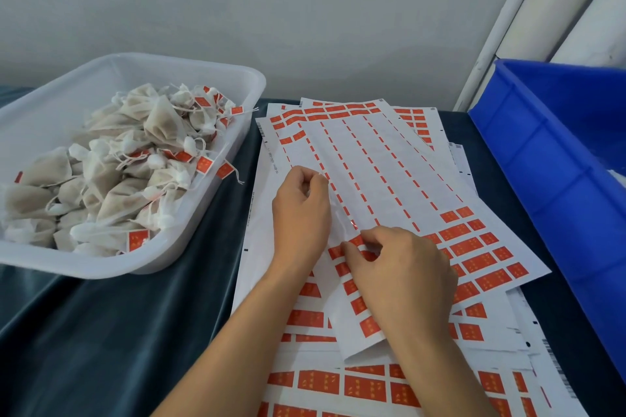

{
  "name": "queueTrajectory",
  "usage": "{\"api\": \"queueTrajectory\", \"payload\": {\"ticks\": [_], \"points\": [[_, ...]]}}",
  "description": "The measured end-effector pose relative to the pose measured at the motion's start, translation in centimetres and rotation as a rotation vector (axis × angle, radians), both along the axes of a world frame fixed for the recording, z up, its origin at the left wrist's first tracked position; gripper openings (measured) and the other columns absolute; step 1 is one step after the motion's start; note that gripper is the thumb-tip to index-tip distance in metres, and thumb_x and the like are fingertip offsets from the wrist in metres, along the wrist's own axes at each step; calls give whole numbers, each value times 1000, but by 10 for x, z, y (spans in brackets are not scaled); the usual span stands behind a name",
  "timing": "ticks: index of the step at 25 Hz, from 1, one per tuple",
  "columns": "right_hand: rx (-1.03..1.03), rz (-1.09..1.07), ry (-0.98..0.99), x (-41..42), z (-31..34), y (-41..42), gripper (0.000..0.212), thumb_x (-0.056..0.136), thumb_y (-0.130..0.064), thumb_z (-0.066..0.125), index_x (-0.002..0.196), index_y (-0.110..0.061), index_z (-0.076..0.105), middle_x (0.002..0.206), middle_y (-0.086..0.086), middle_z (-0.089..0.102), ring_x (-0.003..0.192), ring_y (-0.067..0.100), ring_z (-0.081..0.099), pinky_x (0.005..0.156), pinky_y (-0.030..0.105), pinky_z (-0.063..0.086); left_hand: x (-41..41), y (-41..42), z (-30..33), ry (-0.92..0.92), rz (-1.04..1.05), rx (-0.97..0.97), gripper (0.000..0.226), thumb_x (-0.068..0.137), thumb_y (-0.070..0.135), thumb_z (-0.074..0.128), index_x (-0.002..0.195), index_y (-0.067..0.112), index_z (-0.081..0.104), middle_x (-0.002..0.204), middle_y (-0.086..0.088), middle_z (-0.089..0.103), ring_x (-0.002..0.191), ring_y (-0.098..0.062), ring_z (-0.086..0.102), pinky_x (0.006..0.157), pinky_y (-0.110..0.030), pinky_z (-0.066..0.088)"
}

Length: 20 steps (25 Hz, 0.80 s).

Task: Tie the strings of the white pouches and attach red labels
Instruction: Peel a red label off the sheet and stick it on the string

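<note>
Both hands are down on the label sheets at the centre of the frame. The left hand sits on the top sheet, fingers curled in with thumb and fingertips drawn together at the upper edge of the hand; whether they pinch anything there, I cannot tell. Just below and right of it, the right hand has its fingers bent down, tips digging at a red label in the lower left part of that sheet, right where the printed rows begin. Most of the top sheet is stripped, leaving only thin red dashes in columns, with full red labels left along its lower right and upper left edges.

More label sheets fan out underneath, reaching the bottom of the frame, all lying on a dark blue cloth.

Over at the left, a clear plastic tub holds a heap of white pouches, many with knotted strings and red tags showing. At the right edge, a blue bin stands beside the sheets. A pale grey wall fills the top of the frame.
</note>
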State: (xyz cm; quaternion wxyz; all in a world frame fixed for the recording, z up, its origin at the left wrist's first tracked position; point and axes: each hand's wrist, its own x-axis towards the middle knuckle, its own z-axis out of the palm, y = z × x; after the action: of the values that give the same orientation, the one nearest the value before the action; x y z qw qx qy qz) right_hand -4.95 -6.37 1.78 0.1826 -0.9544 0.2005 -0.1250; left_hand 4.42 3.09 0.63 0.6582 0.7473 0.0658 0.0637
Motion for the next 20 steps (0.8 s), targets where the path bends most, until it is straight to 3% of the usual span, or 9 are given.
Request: {"api": "queueTrajectory", "payload": {"ticks": [3, 5, 8, 13, 16, 20], "points": [[55, 7, -28, 1, 1, -4, 35, 88, -60, 66, 110, -36, 78, 100, -15, 77, 65, 6, 57, 53, 11, 27, 0, -1, 0, 8, -1, 2, 17, 108, 28, 49, 97, 27, 62, 96, 12, 69, 80, 12, 63, 54, -1, 44], [70, 16, -29, 2, 0, -7, 34, 88, -60, 66, 110, -36, 77, 103, -15, 77, 67, 5, 54, 54, 11, 28, 0, -1, 1, 15, 0, 6, 17, 108, 29, 49, 97, 27, 62, 97, 13, 69, 80, 12, 64, 53, -2, 45], [45, 36, 20, 3, -2, -8, 36, 89, -61, 64, 113, -37, 75, 109, -14, 73, 79, 7, 58, 59, 12, 33, -1, 0, 2, 10, -3, 18, 17, 108, 28, 48, 98, 27, 62, 94, 11, 68, 77, 9, 64, 52, -3, 45], [71, 52, 75, 4, -4, -8, 33, 92, -57, 64, 116, -35, 74, 107, -15, 74, 76, 7, 64, 63, 12, 43, -2, 0, 4, 12, -5, 28, 18, 107, 27, 48, 98, 26, 63, 92, 11, 67, 78, 8, 64, 53, -4, 44], [75, 54, 62, 5, -2, -6, 41, 91, -57, 66, 126, -36, 66, 111, -13, 74, 89, 11, 71, 74, 24, 57, -3, 1, 5, 17, -8, 43, 17, 108, 28, 48, 99, 27, 62, 94, 11, 68, 78, -3, 67, 52, -5, 45], [56, 69, 76, 5, -1, -4, 39, 92, -56, 65, 126, -36, 65, 114, -13, 73, 93, 12, 71, 80, 26, 59, -3, 1, 6, 13, -8, 53, 17, 108, 28, 48, 99, 26, 62, 94, 11, 68, 79, -9, 67, 52, -5, 45]]}}
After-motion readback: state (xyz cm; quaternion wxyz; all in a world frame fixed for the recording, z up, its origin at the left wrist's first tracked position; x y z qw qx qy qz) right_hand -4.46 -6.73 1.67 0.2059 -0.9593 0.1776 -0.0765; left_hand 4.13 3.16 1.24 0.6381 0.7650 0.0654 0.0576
